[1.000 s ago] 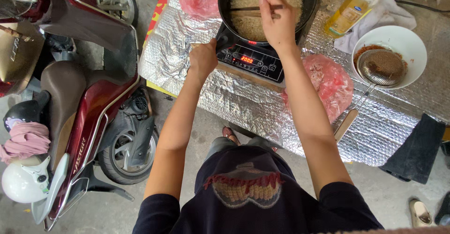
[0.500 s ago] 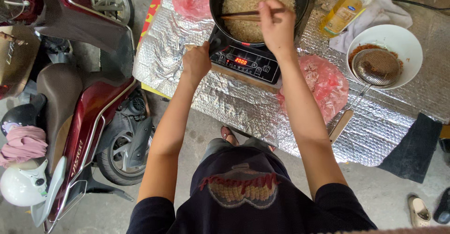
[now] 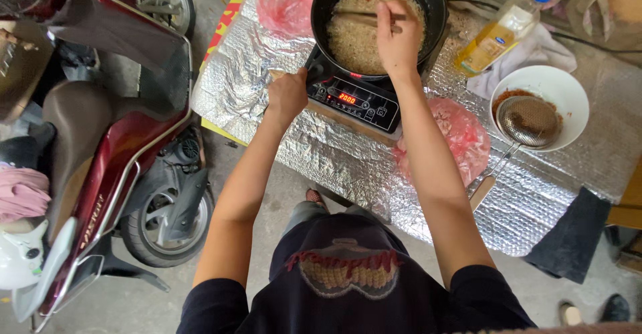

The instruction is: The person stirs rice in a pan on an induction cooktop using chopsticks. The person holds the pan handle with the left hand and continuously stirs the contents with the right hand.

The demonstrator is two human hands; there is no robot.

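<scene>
Right hand (image 3: 397, 40) closed around a pair of chopsticks (image 3: 361, 17), fingers curled, held over the black pan (image 3: 435, 3); chopstick tips lie across the pale grainy food (image 3: 358, 36) inside the pan. Left hand (image 3: 287, 95) closed in a fist at the pan's handle, just left of the induction cooker (image 3: 354, 100); the handle itself is mostly hidden by the hand. Pan sits on the cooker, red digits lit on its front panel. Cooker stands on the worktop (image 3: 321, 160), which is covered with silver foil sheet. Right of the cooker: pink plastic bag (image 3: 461, 133), white bowl (image 3: 568, 86) with a wire strainer (image 3: 531, 120) resting in it, oil bottle (image 3: 501, 33) with blue cap lying on a white cloth. Another pink bag (image 3: 284, 0) left of the pan. Red scooter (image 3: 114, 147) parked on the floor, left of the worktop.
</scene>
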